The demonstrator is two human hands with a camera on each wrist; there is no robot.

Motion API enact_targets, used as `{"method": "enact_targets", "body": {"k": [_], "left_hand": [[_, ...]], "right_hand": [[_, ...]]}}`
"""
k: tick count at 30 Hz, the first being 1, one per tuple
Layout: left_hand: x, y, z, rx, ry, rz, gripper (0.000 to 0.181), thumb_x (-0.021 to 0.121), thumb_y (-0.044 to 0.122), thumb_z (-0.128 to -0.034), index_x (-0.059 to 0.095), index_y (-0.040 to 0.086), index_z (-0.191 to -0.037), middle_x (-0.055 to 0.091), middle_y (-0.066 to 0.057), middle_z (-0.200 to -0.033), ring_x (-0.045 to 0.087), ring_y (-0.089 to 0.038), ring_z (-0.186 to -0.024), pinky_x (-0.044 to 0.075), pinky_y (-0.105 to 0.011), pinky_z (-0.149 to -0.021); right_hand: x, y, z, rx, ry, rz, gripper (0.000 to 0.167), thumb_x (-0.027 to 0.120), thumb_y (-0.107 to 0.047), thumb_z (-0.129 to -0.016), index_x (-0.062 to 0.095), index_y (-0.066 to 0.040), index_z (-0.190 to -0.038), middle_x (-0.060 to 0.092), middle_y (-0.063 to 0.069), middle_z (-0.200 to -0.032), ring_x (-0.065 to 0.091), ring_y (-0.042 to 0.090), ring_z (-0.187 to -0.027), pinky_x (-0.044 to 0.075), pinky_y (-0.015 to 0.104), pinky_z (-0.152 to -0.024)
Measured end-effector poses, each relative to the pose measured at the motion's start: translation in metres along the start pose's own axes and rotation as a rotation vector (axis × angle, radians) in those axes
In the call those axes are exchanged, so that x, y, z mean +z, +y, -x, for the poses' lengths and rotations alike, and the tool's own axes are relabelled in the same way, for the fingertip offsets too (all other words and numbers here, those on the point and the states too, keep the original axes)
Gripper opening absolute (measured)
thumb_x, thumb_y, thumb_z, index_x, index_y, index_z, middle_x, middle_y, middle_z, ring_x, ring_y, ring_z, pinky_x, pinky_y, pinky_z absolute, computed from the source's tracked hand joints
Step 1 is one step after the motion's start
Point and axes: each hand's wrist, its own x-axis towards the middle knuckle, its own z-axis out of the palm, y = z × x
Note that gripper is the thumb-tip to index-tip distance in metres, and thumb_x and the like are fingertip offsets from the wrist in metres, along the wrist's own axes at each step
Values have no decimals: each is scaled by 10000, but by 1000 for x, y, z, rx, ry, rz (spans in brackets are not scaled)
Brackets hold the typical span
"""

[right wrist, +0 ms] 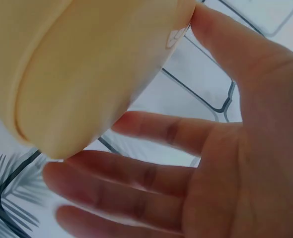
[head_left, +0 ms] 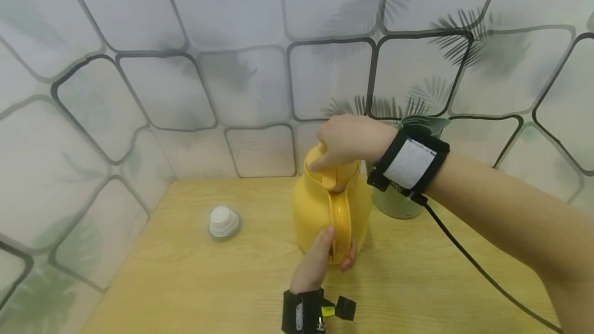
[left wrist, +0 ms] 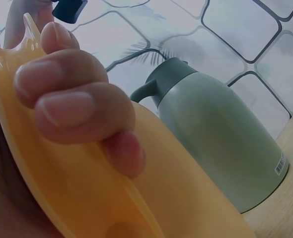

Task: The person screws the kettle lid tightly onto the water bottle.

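Evidently the yellow jug (head_left: 310, 215) stands on the counter (head_left: 195, 282), long axis upright, handle (head_left: 342, 213) towards the person. The left hand (head_left: 313, 266) grips that handle low down; above it, the right hand (head_left: 349, 137), nearer the lid (head_left: 348, 173), holds this between thumb and fingers.

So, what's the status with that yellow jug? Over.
Left hand grips handle, right hand holds top. Yellow jug upright on table. Green jug close by, apparently not blocking.
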Motion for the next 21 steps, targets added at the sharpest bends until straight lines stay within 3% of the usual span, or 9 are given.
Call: {"method": "enact_targets", "body": {"k": [3, 6, 9, 11, 16, 21], "left_hand": [[-1, 0, 1, 1, 1, -2, 719, 114, 493, -1024, 449, -67, -722, 367, -240, -548, 400, -77, -491, 364, -236, -457], [-1, 1, 1, 7, -4, -10, 714, 109, 490, -1024, 444, -61, -720, 367, -237, -548, 389, -114, -477, 365, -242, -451], [0, 1, -1, 5, -5, -7, 716, 113, 498, -1022, 441, -61, -718, 366, -239, -547, 393, -92, -483, 362, -236, -451], [0, 1, -1, 2, -5, -8, 725, 118, 509, -1019, 443, -62, -713, 367, -240, -544, 396, -85, -483, 362, -236, -451], [1, 1, -2, -13, 1, -12, 741, 127, 527, -1013, 449, -66, -708, 374, -242, -542, 408, -52, -494, 363, -230, -458], [1, 1, -1, -11, 1, -6, 738, 130, 524, -1014, 449, -69, -714, 372, -244, -544, 407, -53, -497, 363, -229, -462]], "right_hand": [[0, 2, 0, -12, 13, 36, 452, 642, -576, -805, 596, -128, -838, 565, 6, -787, 528, 188, -727, 427, 347, -612], [-1, 8, 1, -24, 2, 59, 481, 633, -595, -803, 660, -142, -964, 636, 9, -944, 575, 196, -855, 470, 396, -710], [-5, 17, 2, -48, -32, 49, 542, 638, -580, -807, 669, -139, -1119, 635, 46, -1129, 574, 226, -1012, 465, 444, -833], [-9, 22, 1, -61, -64, 15, 557, 650, -553, -815, 645, -140, -1189, 614, 66, -1166, 558, 241, -1043, 455, 449, -856], [-17, 31, -1, -151, -172, -149, 557, 708, -291, -815, 542, -208, -1341, 524, 56, -1308, 482, 285, -1169, 416, 476, -928], [-19, 34, -2, -251, -300, -251, 748, 742, -111, -717, 478, -324, -1383, 403, -76, -1437, 361, 277, -1304, 331, 518, -1015]]}}
